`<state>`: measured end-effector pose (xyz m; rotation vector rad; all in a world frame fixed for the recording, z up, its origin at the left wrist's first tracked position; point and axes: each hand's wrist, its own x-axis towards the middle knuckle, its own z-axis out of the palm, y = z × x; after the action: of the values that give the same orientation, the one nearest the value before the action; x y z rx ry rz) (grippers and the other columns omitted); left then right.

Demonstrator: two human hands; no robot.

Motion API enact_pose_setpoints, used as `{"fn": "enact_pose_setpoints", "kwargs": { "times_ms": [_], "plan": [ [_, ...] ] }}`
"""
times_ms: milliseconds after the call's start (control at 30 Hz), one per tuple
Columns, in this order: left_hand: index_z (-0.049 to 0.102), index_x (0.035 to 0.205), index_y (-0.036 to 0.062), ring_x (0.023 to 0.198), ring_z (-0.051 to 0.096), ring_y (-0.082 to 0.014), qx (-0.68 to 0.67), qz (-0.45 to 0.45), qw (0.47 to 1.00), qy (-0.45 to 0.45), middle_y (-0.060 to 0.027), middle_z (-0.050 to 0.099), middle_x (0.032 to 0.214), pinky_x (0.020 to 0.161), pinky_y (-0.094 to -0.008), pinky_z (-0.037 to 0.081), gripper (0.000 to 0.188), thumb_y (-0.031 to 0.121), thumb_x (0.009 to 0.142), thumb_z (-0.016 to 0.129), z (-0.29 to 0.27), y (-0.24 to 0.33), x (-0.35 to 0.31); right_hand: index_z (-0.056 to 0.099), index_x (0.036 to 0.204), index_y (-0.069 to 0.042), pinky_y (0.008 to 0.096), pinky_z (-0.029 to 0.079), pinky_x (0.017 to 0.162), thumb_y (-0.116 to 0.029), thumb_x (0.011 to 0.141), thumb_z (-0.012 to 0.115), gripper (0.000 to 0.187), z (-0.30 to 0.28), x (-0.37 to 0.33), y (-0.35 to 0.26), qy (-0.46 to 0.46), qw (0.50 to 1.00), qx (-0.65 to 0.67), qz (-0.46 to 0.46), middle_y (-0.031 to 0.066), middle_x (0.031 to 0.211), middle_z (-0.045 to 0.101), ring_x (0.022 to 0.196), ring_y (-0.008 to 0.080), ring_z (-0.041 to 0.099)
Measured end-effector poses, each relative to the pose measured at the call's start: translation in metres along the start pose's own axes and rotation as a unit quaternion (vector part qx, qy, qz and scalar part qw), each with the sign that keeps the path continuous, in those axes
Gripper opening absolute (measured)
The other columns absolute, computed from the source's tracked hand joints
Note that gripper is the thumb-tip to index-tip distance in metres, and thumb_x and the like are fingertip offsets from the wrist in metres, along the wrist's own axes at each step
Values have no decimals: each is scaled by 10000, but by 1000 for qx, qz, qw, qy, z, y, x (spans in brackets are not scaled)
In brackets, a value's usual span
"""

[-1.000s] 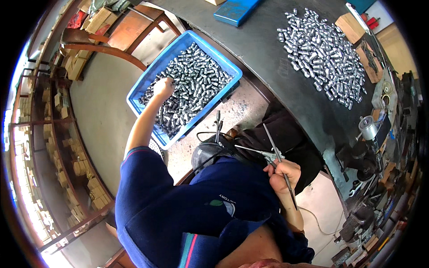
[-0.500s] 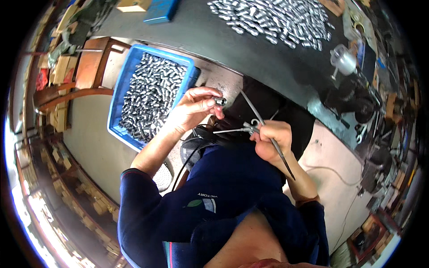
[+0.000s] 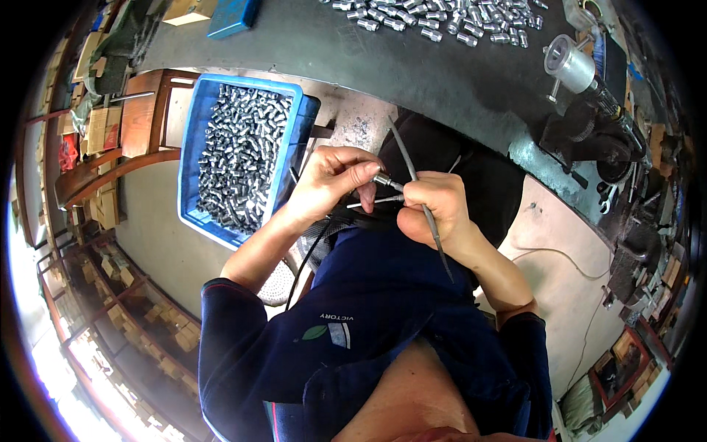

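Observation:
Pinched between the thumb and fingers of my left hand (image 3: 331,180) is a small shiny metal fitting (image 3: 381,178). My right hand (image 3: 438,205) is closed round several slim tools. One is a long, dark, tapered file (image 3: 401,141), which sticks out above and below the fist. Another is a thin light rod (image 3: 374,202), pointing left beneath the fitting. A short metal pin (image 3: 395,186) reaches from the right fist to the fitting's end; whether its tip is inside cannot be made out. Both hands are close together above my lap.
Left of my hands stands a blue crate (image 3: 191,147) full of similar metal fittings. A dark workbench (image 3: 309,53) bears more fittings (image 3: 434,13), a blue box (image 3: 232,18) and a clamped cylindrical device (image 3: 571,65). A wooden chair (image 3: 140,121) stands beyond the crate.
My hands have come together. The right hand moved left and up, bringing the pin to the fitting's end. The file stands steeper, and the view has shifted slightly.

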<state>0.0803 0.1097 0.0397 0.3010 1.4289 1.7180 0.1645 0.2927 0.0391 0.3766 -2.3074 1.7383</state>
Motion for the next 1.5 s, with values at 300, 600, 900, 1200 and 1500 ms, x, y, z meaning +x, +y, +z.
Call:
{"fn": "enact_pose_setpoints", "kwargs": {
  "times_ms": [300, 600, 900, 1200, 1500],
  "plan": [
    [600, 991, -52, 722, 642, -136, 79, 55, 995, -26, -91, 640, 822, 653, -234, 513, 151, -6, 847, 603, 4, 8, 6, 354, 535, -27, 322, 260, 411, -34, 561, 561, 209, 3, -8, 10, 32, 999, 23, 35, 92, 484, 338, 419, 221, 367],
    [640, 912, -16, 533, 573, -60, 89, 34, 995, 6, -24, 609, 640, 474, -186, 447, 114, 59, 829, 659, 1, 8, 14, 297, 525, -25, 249, 317, 411, 50, 598, 528, 254, 3, -22, 17, 65, 990, 80, 93, 47, 487, 354, 423, 127, 410],
    [669, 818, 27, 543, 603, -220, 460, 182, 849, 185, -122, 614, 649, 523, -300, 466, 200, 17, 620, 652, -30, -4, 24, 275, 504, -57, 274, 437, 391, 59, 511, 455, 214, -8, -9, -37, -9, 984, 175, -29, 70, 462, 405, 388, 154, 426],
    [633, 823, 54, 563, 584, -258, 542, 290, 780, 119, -89, 579, 653, 514, -331, 463, 277, 30, 552, 685, -21, -9, 26, 292, 523, -22, 278, 429, 393, 71, 561, 496, 228, 10, -9, -8, -20, 995, 94, 35, 77, 470, 351, 386, 157, 417],
    [651, 861, 87, 565, 611, -285, 599, 322, 724, 114, -113, 608, 626, 528, -364, 484, 236, 64, 626, 646, -33, -7, 59, 292, 526, -20, 299, 233, 398, 26, 564, 508, 224, -1, -3, 3, 19, 1000, -18, -10, 92, 488, 303, 399, 205, 351]
  ]
}}
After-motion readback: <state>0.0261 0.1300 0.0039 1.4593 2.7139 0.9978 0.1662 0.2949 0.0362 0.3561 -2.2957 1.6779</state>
